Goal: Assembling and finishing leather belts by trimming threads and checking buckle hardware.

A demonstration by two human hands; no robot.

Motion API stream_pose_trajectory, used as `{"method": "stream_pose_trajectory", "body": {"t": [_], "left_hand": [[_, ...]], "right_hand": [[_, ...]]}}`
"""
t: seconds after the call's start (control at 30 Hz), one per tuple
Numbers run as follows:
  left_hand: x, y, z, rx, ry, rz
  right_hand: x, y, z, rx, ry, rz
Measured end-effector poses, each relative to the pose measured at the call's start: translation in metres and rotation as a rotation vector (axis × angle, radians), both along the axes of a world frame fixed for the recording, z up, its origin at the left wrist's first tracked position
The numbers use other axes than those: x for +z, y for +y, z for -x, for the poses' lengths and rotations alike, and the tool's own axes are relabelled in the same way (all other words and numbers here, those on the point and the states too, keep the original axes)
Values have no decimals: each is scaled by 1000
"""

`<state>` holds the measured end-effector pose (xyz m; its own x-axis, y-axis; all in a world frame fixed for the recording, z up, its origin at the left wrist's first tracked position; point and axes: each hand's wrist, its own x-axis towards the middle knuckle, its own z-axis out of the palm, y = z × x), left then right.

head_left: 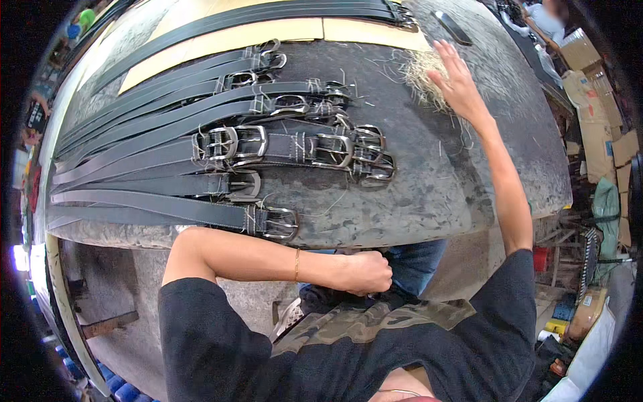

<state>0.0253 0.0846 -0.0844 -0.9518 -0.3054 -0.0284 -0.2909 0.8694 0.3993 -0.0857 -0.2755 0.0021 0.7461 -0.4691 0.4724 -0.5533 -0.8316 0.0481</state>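
My right hand (459,86) is stretched out over the table with its fingers extended and nothing in them. It lies at the right side of a loose heap of pale thread scraps (423,79). My left hand (365,272) is curled into a fist in front of my lap, just below the table's near edge. Whether that fist holds anything is hidden. Black leather belts (144,161) with light stitching fan out over the left half of the table. Their silvery buckles (280,223) point toward the middle, some with thread ends hanging off.
The belts rest on a worn dark table (415,191). At the far side, more belts (281,15) lie over yellow sheets (261,35). Beyond the thread heap is a narrow black object (453,28). Cardboard boxes (593,127) stand at right, near another person (546,23).
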Motion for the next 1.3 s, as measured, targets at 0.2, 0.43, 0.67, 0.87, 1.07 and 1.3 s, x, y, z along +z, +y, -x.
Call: {"method": "stream_pose_trajectory", "body": {"t": [0.2,0.43,0.67,0.87,1.07,1.3], "left_hand": [[7,3,-2,14,49,13],[12,-5,-1,-18,80,30],[12,-7,-2,-1,62,32],[11,6,0,-127,-10,-1],[18,-1,-4,-69,12,1],[13,0,-3,-22,1,-32]], "right_hand": [[27,121,35,258,379,-238],[-10,35,47,-100,167,13],[36,92,64,71,-46,-505],[-1,78,54,-211,-27,-263],[20,104,56,-75,-106,-576],[3,70,73,-268,-41,-165]]}}
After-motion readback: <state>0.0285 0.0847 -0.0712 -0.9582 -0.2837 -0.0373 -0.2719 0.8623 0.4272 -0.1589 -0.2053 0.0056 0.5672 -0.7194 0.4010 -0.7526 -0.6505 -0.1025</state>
